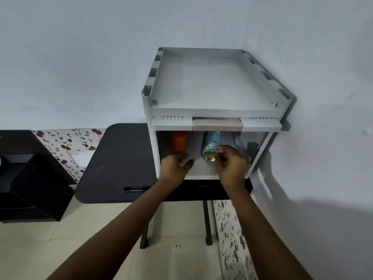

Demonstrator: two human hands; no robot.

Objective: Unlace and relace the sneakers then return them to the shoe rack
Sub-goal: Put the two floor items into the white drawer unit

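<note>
The shoe rack [214,85] is a white box with a tray-like top, standing on a black table [117,162]. Its front compartment [196,168] is open, and both my hands are inside it. My left hand [174,166] curls its fingers over a pale grey thing [186,163] on the compartment floor; I cannot tell what it is. My right hand [232,164] has curled fingers right beside the gold end of a lying teal bottle [211,146]. Whether it holds anything is hidden. No sneaker is plainly visible.
An orange cylinder [179,142] stands at the compartment's back left. A beige handle [217,125] sits on the rack's raised front flap. A black cabinet [30,174] stands at the left, a flowered cloth [68,146] behind it. Tiled floor [80,239] lies below the table.
</note>
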